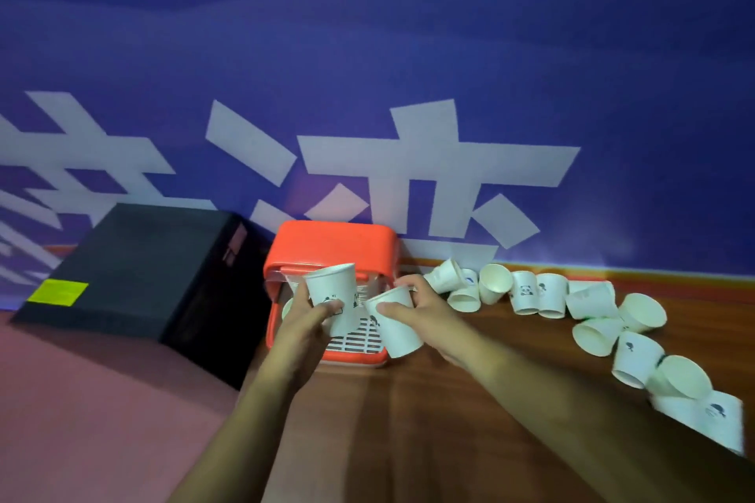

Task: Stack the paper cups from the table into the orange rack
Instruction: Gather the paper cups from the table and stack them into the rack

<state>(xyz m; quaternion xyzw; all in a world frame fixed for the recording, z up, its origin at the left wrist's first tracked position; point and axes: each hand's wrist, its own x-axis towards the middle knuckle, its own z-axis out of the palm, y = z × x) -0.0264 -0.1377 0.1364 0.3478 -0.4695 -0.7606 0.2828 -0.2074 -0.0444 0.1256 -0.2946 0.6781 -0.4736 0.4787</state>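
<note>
The orange rack [331, 244] stands at the back of the table against the wall, its open front facing me, with a white slatted floor [359, 339]. My left hand [304, 319] grips a white paper cup [331, 290] upright in front of the rack's opening. My right hand [421, 308] holds a second paper cup [394, 323], mouth up and tilted slightly, just right of the first. Another cup [288, 306] shows partly inside the rack behind my left hand. Several loose paper cups [527, 292] lie and stand on the table to the right.
A black box [135, 270] with a yellow label sits left of the rack. The brown wooden table [408, 421] extends toward me. A blue wall with white shapes rises behind. More cups [637, 355] trail toward the right edge.
</note>
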